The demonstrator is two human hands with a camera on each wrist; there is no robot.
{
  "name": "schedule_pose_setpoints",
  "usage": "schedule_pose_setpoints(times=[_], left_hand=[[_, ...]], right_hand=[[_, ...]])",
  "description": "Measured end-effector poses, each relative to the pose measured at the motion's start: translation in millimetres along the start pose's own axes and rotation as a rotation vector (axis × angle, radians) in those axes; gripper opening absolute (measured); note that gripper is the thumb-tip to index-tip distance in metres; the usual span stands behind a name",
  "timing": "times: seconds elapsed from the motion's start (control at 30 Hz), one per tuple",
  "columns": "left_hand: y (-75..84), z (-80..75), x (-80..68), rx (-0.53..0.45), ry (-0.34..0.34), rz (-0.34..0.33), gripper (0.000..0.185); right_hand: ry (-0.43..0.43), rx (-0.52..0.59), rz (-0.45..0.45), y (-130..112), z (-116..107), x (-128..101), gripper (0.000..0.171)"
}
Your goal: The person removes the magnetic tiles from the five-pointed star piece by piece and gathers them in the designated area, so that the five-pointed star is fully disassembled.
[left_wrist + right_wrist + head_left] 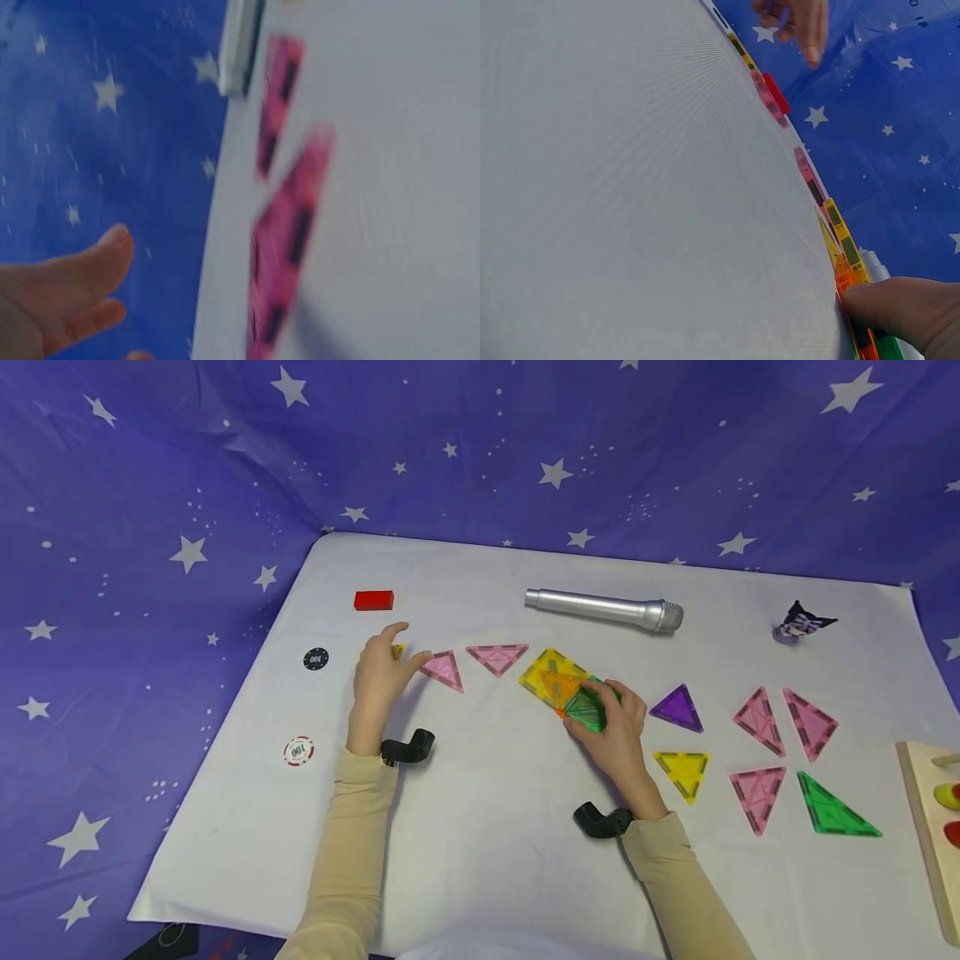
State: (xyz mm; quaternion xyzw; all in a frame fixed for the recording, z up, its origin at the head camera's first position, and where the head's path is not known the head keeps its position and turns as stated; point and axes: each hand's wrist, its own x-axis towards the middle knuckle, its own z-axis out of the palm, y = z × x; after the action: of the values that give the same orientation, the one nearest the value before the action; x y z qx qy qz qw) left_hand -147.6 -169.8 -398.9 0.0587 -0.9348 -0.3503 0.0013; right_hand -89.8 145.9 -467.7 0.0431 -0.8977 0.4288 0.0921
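Resting fingers-down on a green triangle tile [587,708], right hand [617,732] covers part of it, so the exact grip is hard to make out; tile touches the yellow tiles [551,675] mid-cloth. Left hand [382,672] loose and spread by a pink triangle [444,670], half-hiding something small and yellow [397,651]. Left wrist view too blurry to help.

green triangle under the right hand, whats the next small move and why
Probably ease the green triangle flush against the yellow tiles and let go. The right hand rests its fingers on it at the edge of that cluster, with an orange tile beneath. The left hand is open beside a pink triangle, likely the next piece.
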Motion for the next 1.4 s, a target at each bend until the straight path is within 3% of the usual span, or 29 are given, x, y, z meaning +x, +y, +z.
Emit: schedule_pose_setpoints(times=[0.07, 0.17, 0.23, 0.3, 0.53, 0.8, 0.9, 1.23, 1.4], left_hand=[[13.6, 6.9, -0.8, -0.031, -0.094, 0.126, 0.06], [31.8, 22.8, -2.7, -0.05, -0.294, 0.281, 0.062], [42.0, 36.8, -4.4, -0.037, -0.404, 0.345, 0.065], [50.1, 52.4, -6.0, -0.015, -0.458, 0.371, 0.066], [65.8, 93.8, -8.6, 0.034, -0.38, 0.341, 0.058], [77.5, 105.0, -17.1, 0.142, -0.293, 0.186, 0.066], [79.7, 107.7, -18.1, 0.15, -0.291, 0.182, 0.063], [77.0, 113.1, -16.3, 0.054, -0.34, 0.283, 0.055], [69.9, 111.2, -10.8, -0.168, -0.408, 0.318, 0.042]], right_hand=[[0.001, 0.007, -0.004, 0, 0, 1, 0.052], [-0.005, 0.011, -0.008, 0, 1, 2, 0.052], [-0.003, 0.011, -0.006, 0, 1, 2, 0.052], [-0.001, 0.009, -0.004, -1, 0, 2, 0.052], [-0.013, 0.012, -0.005, -3, 2, 3, 0.054], [0.011, 0.021, -0.011, -3, 3, 2, 0.053], [0.012, 0.024, -0.008, -3, 2, 2, 0.054], [0.021, 0.05, -0.033, 0, -3, 1, 0.055], [0.029, 0.093, -0.076, 2, -5, 2, 0.056]])
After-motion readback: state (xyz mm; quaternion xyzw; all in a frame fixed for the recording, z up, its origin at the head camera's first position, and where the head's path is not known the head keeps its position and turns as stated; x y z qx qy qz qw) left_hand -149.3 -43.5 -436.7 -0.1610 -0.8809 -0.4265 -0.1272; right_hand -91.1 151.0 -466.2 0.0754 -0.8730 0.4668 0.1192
